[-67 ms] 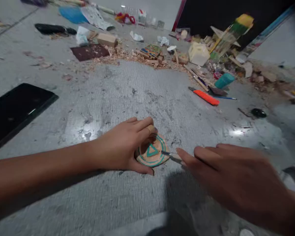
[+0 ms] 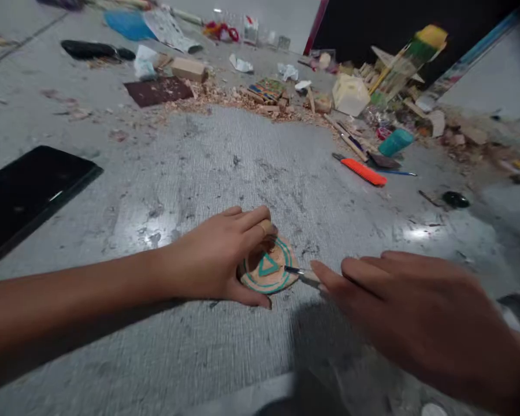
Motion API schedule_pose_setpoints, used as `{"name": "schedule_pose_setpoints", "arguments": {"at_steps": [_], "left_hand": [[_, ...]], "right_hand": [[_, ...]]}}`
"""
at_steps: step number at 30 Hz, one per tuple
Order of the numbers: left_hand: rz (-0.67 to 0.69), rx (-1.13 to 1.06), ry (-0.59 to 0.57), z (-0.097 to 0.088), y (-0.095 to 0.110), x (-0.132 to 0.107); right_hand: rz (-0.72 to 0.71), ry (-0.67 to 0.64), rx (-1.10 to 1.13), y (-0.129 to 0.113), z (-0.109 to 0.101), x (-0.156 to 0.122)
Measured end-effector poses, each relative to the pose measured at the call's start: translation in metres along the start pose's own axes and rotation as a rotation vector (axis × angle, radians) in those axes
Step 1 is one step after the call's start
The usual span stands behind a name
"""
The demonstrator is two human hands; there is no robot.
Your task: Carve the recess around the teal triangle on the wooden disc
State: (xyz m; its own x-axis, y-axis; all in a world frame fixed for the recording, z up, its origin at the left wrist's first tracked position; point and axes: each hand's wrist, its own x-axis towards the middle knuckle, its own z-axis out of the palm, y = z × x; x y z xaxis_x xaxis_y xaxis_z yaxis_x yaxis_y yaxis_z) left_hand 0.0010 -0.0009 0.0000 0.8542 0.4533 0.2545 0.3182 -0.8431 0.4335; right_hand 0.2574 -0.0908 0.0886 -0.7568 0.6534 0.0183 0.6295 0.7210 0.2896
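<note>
A round, pale wooden disc point(image 2: 281, 277) lies flat on the grey surface, marked with teal rings and a teal triangle at its middle. My left hand point(image 2: 225, 254) grips it from the left, thumb along the near edge and bent fingers over the far side, hiding part of the design. In my right hand point(image 2: 398, 306) is a slim tool point(image 2: 305, 274) with a dark narrow tip and a pale handle; its exact kind is unclear. The tip touches or hovers just above the disc, right of the triangle. My right fingers are closed around the handle.
A black phone-like slab point(image 2: 39, 190) lies at left. An orange-handled cutter point(image 2: 364, 171), a teal cylinder point(image 2: 396, 142) and thin sticks lie at right. Wood shavings point(image 2: 225, 99), a brown sheet point(image 2: 158, 91) and a wooden block point(image 2: 188, 70) lie farther back.
</note>
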Motion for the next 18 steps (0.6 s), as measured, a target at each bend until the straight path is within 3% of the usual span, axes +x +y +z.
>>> {"name": "schedule_pose_setpoints", "arguments": {"at_steps": [4,10,18], "left_hand": [[-0.002,0.002,0.0,0.001,0.001,0.0],[0.025,0.039,-0.002,0.0,-0.001,-0.001],[0.012,0.019,-0.009,0.001,0.005,0.001]], "right_hand": [[-0.045,-0.02,-0.004,0.0,-0.007,0.008],[-0.035,0.034,-0.04,-0.011,0.0,0.006],[0.059,-0.095,0.09,-0.002,0.006,0.009]]}}
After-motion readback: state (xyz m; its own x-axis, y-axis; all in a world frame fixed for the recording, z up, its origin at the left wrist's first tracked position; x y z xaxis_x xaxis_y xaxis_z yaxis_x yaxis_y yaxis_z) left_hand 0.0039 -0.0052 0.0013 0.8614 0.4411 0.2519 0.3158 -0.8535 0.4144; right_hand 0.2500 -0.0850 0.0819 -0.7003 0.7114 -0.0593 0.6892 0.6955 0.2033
